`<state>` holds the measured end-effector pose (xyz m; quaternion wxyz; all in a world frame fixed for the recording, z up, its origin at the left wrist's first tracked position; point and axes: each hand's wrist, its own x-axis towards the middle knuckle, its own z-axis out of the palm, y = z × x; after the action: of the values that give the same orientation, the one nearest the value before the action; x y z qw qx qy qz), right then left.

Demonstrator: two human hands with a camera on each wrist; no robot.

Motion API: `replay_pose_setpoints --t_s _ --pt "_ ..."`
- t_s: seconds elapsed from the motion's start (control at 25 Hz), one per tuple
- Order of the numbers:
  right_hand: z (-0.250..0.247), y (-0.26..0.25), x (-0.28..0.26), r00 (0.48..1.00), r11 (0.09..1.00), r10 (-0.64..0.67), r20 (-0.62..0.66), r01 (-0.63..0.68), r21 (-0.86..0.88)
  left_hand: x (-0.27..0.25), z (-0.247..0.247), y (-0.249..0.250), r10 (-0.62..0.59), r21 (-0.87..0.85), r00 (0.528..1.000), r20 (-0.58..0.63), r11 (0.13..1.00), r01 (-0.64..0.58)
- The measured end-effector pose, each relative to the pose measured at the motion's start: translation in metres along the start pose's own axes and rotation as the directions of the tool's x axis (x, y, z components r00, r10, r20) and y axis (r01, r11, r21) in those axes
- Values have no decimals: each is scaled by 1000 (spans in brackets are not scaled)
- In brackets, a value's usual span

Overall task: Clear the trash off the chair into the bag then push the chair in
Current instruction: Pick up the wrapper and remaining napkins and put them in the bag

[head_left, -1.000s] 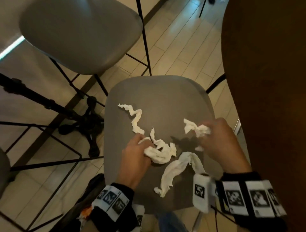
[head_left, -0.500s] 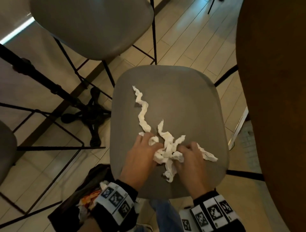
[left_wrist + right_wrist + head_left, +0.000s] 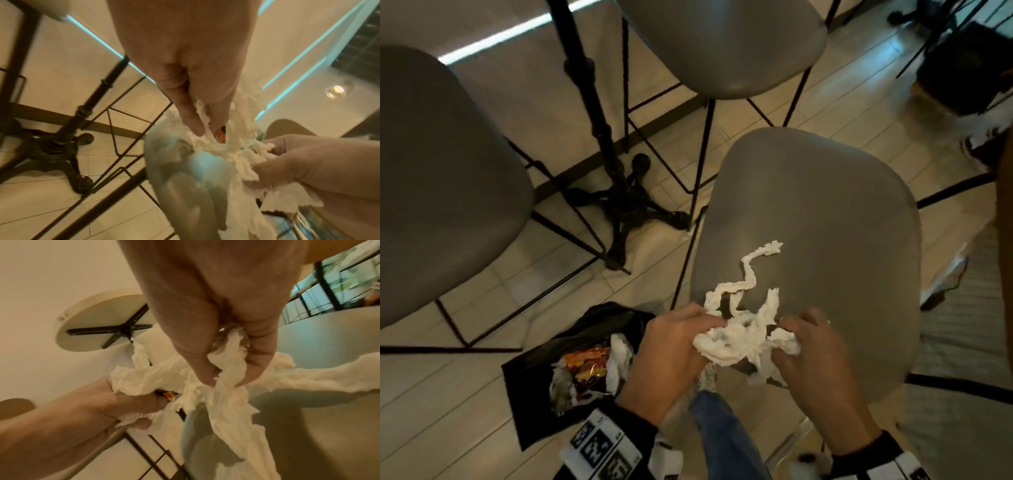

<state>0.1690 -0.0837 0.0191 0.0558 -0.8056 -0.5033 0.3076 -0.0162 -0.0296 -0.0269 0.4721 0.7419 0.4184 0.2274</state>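
Observation:
A bundle of crumpled white tissue (image 3: 743, 337) is gathered at the near-left edge of the grey chair seat (image 3: 825, 212). My left hand (image 3: 674, 346) grips its left side and my right hand (image 3: 808, 346) grips its right side. A long twisted tissue strip (image 3: 748, 274) trails from the bundle across the seat. In the wrist views both hands, the left hand (image 3: 197, 120) and the right hand (image 3: 224, 369), pinch folds of tissue (image 3: 224, 146) (image 3: 218, 395). A black trash bag (image 3: 571, 370) lies open on the floor left of the chair, with wrappers and tissue inside.
Two more grey chairs (image 3: 441, 178) (image 3: 722, 44) stand to the left and behind. A black cast-iron table base (image 3: 626, 202) sits on the tiled floor between them. A dark brown table edge (image 3: 1005, 240) runs along the right. My blue-jeaned leg (image 3: 719, 428) is below the hands.
My hands have drawn the tissues together into one bundle and pulled it toward the seat's near-left edge. The long strip has been dragged along. The head view swung left, showing the bag.

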Motion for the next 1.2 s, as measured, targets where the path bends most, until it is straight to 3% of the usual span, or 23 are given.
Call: replay_pose_setpoints --t_s 0.16,0.28,0.4,0.6,0.8,0.92,1.0,1.08,1.2 --pt "46 -56 -20 975 983 -183 123 181 25 -93 -47 -46 -105 -79 978 -182 993 92" --pt "114 -89 -25 923 950 -303 236 312 0 -170 -68 -112 -311 -130 913 -262 949 286" --pt "207 -103 -14 874 918 -377 307 396 -1 -225 -67 -181 -479 -59 828 -292 873 484" --pt "410 -78 37 786 890 -341 516 447 -93 -285 -15 -343 -667 165 658 -349 648 744" --pt "541 -36 95 797 929 -181 576 331 -166 -297 27 -458 -782 189 509 -360 473 860" --pt "582 -19 120 825 959 -112 553 236 -157 -302 51 -498 -770 183 517 -374 485 855" --pt "591 -15 125 810 971 -79 581 195 -140 -301 59 -506 -807 161 487 -334 460 873" --pt "590 -14 126 781 975 -86 619 192 -107 -297 59 -508 -860 157 438 -260 410 899" --pt "573 -17 120 766 959 -135 629 260 -111 -290 53 -494 -877 142 438 -198 417 898"
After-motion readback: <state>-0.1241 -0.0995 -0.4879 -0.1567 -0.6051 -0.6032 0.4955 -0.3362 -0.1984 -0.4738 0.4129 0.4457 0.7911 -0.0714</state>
